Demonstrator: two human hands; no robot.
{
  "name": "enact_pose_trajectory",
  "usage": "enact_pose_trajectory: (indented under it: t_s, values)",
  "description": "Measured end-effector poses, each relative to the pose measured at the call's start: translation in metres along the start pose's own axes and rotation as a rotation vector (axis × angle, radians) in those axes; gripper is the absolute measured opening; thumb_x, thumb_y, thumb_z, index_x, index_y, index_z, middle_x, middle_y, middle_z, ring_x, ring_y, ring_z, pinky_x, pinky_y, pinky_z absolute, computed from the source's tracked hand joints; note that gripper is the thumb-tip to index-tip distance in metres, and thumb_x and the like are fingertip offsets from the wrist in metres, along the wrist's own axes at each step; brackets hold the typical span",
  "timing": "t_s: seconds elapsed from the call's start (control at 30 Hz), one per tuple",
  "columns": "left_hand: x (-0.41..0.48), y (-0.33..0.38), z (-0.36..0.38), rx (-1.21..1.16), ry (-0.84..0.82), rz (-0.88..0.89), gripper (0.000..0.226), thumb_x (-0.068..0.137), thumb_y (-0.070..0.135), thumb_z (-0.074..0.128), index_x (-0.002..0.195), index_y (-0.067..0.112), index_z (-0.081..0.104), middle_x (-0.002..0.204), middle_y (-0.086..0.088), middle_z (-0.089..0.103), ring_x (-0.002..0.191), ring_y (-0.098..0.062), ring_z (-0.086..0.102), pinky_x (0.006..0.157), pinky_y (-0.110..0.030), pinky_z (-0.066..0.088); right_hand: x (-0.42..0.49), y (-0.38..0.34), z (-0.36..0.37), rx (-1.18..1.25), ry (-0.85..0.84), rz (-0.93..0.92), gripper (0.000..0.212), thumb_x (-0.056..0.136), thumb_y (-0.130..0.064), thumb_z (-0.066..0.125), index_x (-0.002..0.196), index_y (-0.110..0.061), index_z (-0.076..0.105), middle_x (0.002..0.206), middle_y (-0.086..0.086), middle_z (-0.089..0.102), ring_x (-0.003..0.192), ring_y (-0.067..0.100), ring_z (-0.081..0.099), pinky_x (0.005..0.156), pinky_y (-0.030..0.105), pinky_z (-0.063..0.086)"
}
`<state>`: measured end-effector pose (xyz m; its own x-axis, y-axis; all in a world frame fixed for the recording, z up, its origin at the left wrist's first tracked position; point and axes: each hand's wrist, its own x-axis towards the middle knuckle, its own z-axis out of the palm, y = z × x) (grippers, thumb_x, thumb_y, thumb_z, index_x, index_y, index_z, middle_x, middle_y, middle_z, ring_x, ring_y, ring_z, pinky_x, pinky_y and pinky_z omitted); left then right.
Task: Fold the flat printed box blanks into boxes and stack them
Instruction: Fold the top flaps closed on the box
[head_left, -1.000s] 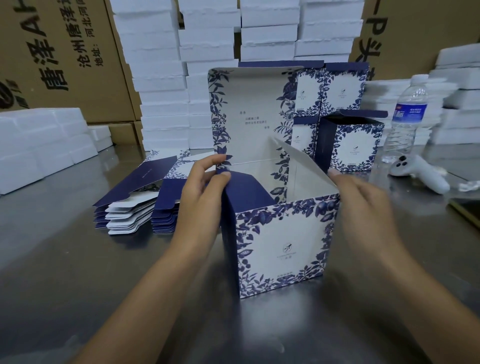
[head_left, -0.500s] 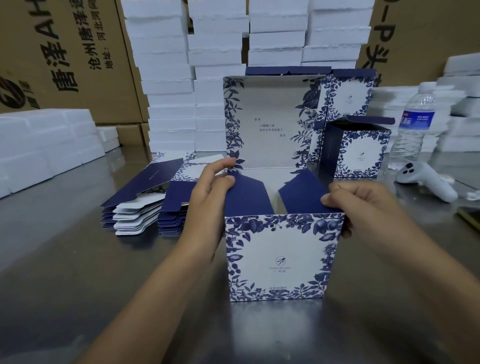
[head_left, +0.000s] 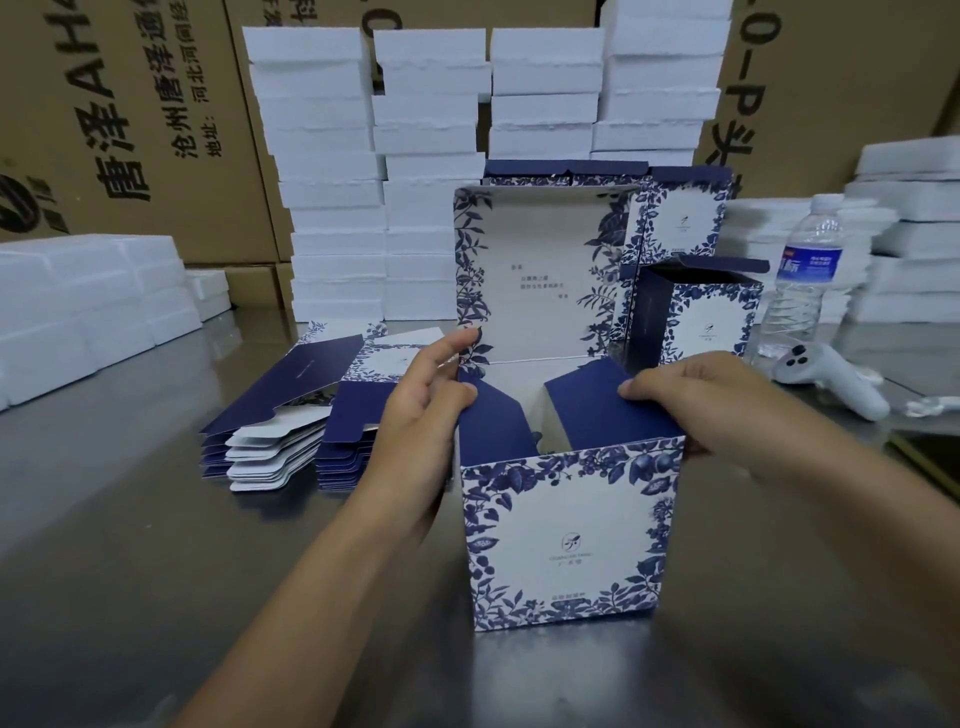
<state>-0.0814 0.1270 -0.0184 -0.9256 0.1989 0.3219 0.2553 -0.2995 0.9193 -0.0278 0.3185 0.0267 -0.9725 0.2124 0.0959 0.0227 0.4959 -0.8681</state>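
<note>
A blue-and-white floral box (head_left: 569, 540) stands upright on the steel table, its printed lid raised at the back. Both dark blue side flaps are folded inward over the opening. My left hand (head_left: 421, 410) holds the box's left side, thumb pressing the left flap down. My right hand (head_left: 696, 410) grips the right top edge, fingers curled over the right flap. A pile of flat blanks (head_left: 306, 415) lies to the left. Folded boxes (head_left: 696, 317) stand stacked behind, the front one with its lid ajar.
White foam trays (head_left: 431, 171) are stacked high at the back, more at the left (head_left: 83, 306) and right (head_left: 914, 249). A water bottle (head_left: 805, 280) and a white handheld controller (head_left: 826, 379) sit at the right. Brown cartons line the rear.
The right flap went from standing up to folded inward under my right hand. The box turned square to me, and my left hand stayed on the left flap.
</note>
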Motion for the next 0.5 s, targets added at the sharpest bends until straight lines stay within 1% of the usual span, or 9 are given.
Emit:
enact_pose_trajectory:
  t_s: [0.03,0.07,0.13,0.17,0.2,0.27,0.33,0.37,0.5]
  values:
    - [0.000,-0.001,-0.001,0.001,-0.006,-0.004,0.047,0.094,-0.002,0.040,0.102,0.036,0.067,0.097,-0.008,0.054,0.119,-0.026,0.053,0.104,-0.043,0.038,0.003,0.000,-0.002,0.001,-0.002,0.016,0.041,0.087,-0.020,0.058,0.050,-0.002,0.056,0.043,0.016,0.049,0.040,0.016,0.044,0.046,0.018,0.036]
    - [0.000,-0.001,-0.001,-0.001,-0.011,-0.008,0.046,0.093,-0.001,0.041,0.103,0.036,0.067,0.100,-0.010,0.059,0.128,-0.028,0.047,0.109,-0.046,0.034,0.004,-0.003,-0.002,-0.004,-0.011,0.030,0.037,0.087,-0.017,0.057,0.052,-0.007,0.053,0.044,0.011,0.042,0.041,0.017,0.040,0.045,0.017,0.035]
    - [0.001,-0.002,-0.002,-0.009,-0.015,-0.017,0.046,0.093,-0.001,0.041,0.105,0.036,0.066,0.121,-0.010,0.062,0.137,-0.032,0.037,0.114,-0.052,0.027,0.004,-0.007,-0.002,-0.044,-0.053,0.036,0.022,0.088,-0.014,0.054,0.067,-0.006,0.057,0.055,0.011,0.043,0.048,0.019,0.042,0.048,0.017,0.035]
    - [0.001,-0.002,-0.002,-0.011,-0.012,-0.022,0.046,0.093,-0.001,0.041,0.106,0.035,0.065,0.130,-0.012,0.058,0.138,-0.033,0.034,0.114,-0.054,0.025,0.004,-0.008,-0.003,-0.069,-0.071,0.027,0.022,0.088,-0.011,0.053,0.068,-0.005,0.055,0.054,0.011,0.042,0.044,0.018,0.043,0.045,0.014,0.034]
    - [0.001,-0.002,-0.002,-0.013,-0.012,-0.025,0.046,0.093,-0.001,0.041,0.106,0.035,0.065,0.135,-0.014,0.055,0.138,-0.033,0.034,0.114,-0.054,0.025,0.004,-0.010,-0.003,-0.076,-0.077,0.027,0.027,0.089,-0.007,0.051,0.062,-0.004,0.051,0.048,0.009,0.040,0.036,0.017,0.042,0.040,0.010,0.031]
    - [0.001,-0.003,-0.003,-0.020,-0.013,-0.023,0.046,0.092,-0.001,0.042,0.106,0.036,0.065,0.137,-0.012,0.054,0.138,-0.032,0.035,0.114,-0.053,0.025,0.004,-0.011,-0.002,-0.119,-0.063,0.028,0.033,0.089,-0.005,0.050,0.056,-0.007,0.045,0.038,0.003,0.037,0.026,0.009,0.037,0.033,0.008,0.026]
    - [0.002,-0.004,-0.003,-0.028,-0.010,-0.016,0.047,0.092,-0.002,0.042,0.104,0.036,0.066,0.134,-0.001,0.056,0.137,-0.029,0.039,0.114,-0.052,0.027,0.005,-0.013,-0.001,-0.216,-0.037,0.010,0.031,0.088,-0.011,0.051,0.058,-0.010,0.045,0.036,-0.002,0.035,0.027,0.008,0.031,0.032,0.011,0.023]
    - [0.002,-0.004,-0.003,-0.029,-0.009,-0.016,0.048,0.092,-0.003,0.041,0.105,0.036,0.065,0.133,0.001,0.056,0.136,-0.028,0.039,0.114,-0.051,0.028,0.007,-0.014,-0.001,-0.246,-0.022,0.003,0.030,0.087,-0.013,0.052,0.058,-0.012,0.044,0.036,-0.002,0.034,0.028,0.009,0.029,0.032,0.012,0.023]
    - [0.003,-0.005,-0.003,-0.003,-0.018,-0.010,0.047,0.092,-0.005,0.040,0.109,0.033,0.062,0.138,-0.010,0.053,0.137,-0.031,0.037,0.114,-0.052,0.027,0.020,-0.019,0.001,-0.224,0.034,0.028,0.032,0.089,-0.012,0.052,0.059,-0.011,0.041,0.036,-0.003,0.030,0.027,0.010,0.025,0.031,0.010,0.020]
